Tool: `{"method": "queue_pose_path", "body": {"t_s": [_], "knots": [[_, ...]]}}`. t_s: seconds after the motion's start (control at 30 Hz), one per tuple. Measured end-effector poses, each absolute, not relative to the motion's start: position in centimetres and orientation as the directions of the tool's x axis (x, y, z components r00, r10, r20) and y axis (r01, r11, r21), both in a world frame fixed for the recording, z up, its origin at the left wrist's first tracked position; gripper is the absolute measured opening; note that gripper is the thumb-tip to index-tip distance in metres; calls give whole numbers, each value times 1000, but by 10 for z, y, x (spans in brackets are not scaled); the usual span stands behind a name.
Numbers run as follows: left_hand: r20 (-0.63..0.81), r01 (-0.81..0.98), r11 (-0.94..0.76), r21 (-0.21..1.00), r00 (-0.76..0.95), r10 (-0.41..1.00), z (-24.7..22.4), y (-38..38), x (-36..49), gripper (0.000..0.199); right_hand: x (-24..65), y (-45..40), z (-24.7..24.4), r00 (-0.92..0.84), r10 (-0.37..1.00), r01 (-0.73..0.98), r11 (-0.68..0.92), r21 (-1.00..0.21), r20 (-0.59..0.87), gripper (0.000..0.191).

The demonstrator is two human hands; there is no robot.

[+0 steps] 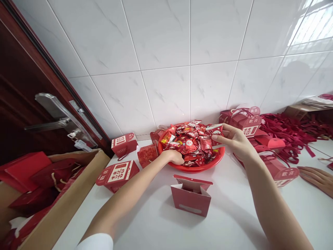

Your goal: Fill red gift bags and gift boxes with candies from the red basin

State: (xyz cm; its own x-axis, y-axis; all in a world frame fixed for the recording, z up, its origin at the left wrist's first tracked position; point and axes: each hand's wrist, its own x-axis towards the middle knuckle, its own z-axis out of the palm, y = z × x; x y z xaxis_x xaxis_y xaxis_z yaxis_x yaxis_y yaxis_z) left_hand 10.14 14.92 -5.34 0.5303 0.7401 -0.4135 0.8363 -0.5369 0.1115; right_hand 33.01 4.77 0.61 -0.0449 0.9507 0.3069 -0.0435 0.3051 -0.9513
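Note:
A round red plastic basket (pixel 197 169), heaped with red-wrapped candies (pixel 190 145), stands against the tiled wall. My left hand (pixel 177 158) reaches over its near left rim, with the fingers hidden among the candies. Above the right side of the heap, my right hand (pixel 235 139) pinches a red and white candy packet (pixel 216 131) between thumb and fingers. In front of the basket, an open red paper box (pixel 191 198) stands upright with its top flaps apart. Neither hand touches it.
Closed red gift boxes (pixel 119 173) stand left of the basket, and more boxes (pixel 246 119) at the right. Dark red ribbons (pixel 282 135) lie beyond those. A cardboard carton (pixel 67 189) of red boxes sits at lower left, near a door handle (pixel 56 123). Another person's hand (pixel 317 177) rests at right.

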Motion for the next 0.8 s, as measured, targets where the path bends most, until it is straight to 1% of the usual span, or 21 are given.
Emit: {"method": "queue_pose_path", "body": {"t_s": [0.13, 0.3, 0.4, 0.53, 0.67, 0.8], "knots": [[-477, 846, -522, 103, 503, 721, -47, 145, 104, 25, 330, 47, 6, -49, 953, -39, 297, -954, 299, 41], [-453, 862, -493, 121, 489, 745, -40, 137, 102, 22, 330, 47, 6, -44, 955, -32, 293, -956, 294, 40], [-424, 879, -453, 152, 472, 773, -37, 133, 99, 23, 329, 47, 7, -44, 959, -45, 278, -960, 280, 39], [-358, 890, -410, 199, 456, 815, -36, 130, 97, 28, 329, 48, 6, -45, 959, -41, 278, -960, 279, 40], [-316, 900, -385, 204, 432, 844, -40, 128, 100, 29, 327, 50, 2, -44, 962, -39, 268, -963, 269, 43], [-265, 899, -390, 199, 432, 862, -45, 128, 105, 42, 324, 49, 0, -52, 961, -33, 270, -962, 271, 43]]}}
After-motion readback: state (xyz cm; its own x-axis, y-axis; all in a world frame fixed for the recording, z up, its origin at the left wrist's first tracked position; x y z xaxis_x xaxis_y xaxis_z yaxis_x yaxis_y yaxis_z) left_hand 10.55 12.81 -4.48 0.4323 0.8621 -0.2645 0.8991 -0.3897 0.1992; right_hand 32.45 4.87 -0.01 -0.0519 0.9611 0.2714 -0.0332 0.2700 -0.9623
